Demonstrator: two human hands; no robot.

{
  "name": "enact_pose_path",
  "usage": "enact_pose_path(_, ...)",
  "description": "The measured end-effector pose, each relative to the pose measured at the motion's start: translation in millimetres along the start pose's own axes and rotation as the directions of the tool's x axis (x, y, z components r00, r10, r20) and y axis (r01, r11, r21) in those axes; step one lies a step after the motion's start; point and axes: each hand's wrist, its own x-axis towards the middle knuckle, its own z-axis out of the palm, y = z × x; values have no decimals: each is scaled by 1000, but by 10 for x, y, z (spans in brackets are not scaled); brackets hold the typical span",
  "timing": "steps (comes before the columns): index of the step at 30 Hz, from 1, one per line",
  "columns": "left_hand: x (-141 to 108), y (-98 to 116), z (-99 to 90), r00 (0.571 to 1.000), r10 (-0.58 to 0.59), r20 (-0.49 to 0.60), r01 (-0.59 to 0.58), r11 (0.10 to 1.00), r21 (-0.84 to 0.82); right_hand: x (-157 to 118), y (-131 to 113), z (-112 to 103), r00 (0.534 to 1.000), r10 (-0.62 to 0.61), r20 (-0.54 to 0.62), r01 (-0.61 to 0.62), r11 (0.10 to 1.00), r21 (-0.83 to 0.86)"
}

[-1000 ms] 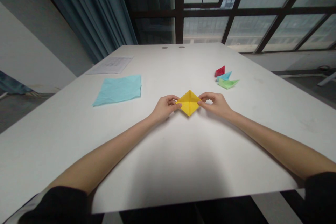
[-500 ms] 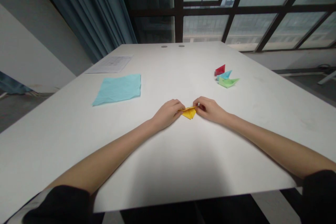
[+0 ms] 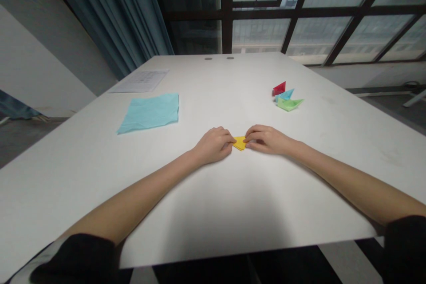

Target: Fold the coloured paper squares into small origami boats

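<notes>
A small folded piece of yellow paper lies on the white table between my hands, its pointed edge toward me. My left hand is closed on its left end, fingertips pressing the paper. From the other side, my right hand has its fingers on the right end, thumb low and index finger on top. Both ends of the paper are hidden under the fingertips.
Red, blue and green folded paper boats stand close together at the right. A light blue cloth lies at the left, with a printed sheet behind it. The table's front edge is nearest me.
The yellow paper now lies flatter, its raised upper edge pressed down. My right hand's fingers have shifted slightly left and lower onto it. My left hand has barely moved.
</notes>
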Motion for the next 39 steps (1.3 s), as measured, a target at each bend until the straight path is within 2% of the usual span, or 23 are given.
enact_pose_path(4,38,8,8,992,-123,-39,122,992,-35,52,-49,-5,999,48,2,-48,999,-11)
enact_pose_path(7,39,-13,21,978,-202,-55,202,979,1,81,-69,1,995,101,14,-100,994,-37)
enact_pose_path(13,22,-22,3,975,-220,-37,221,975,30,86,-36,36,984,172,-45,-175,982,-78)
enact_pose_path(17,38,27,-20,960,-276,-56,268,956,-121,101,-50,38,961,273,-56,-267,960,89)
enact_pose_path(21,71,80,-58,909,-414,-46,361,838,-408,140,-102,13,892,451,7,-413,809,418)
enact_pose_path(24,95,96,-92,894,-448,-20,363,749,-555,177,-135,-6,895,446,-11,-368,751,548)
enact_pose_path(27,109,110,-121,916,-401,18,335,740,-583,203,-160,-3,901,431,-60,-315,742,592)
enact_pose_path(30,119,142,-125,911,-412,25,345,727,-594,211,-184,18,860,455,-230,-284,802,525)
enact_pose_path(33,135,184,-87,867,-497,37,368,589,-719,214,-222,30,811,407,-420,-291,904,314)
enact_pose_path(35,152,212,-53,830,-551,83,366,427,-827,221,-257,30,823,374,-427,-300,925,231)
enact_pose_path(39,194,259,-25,760,-626,176,297,94,-950,238,-343,17,845,379,-377,-315,923,221)
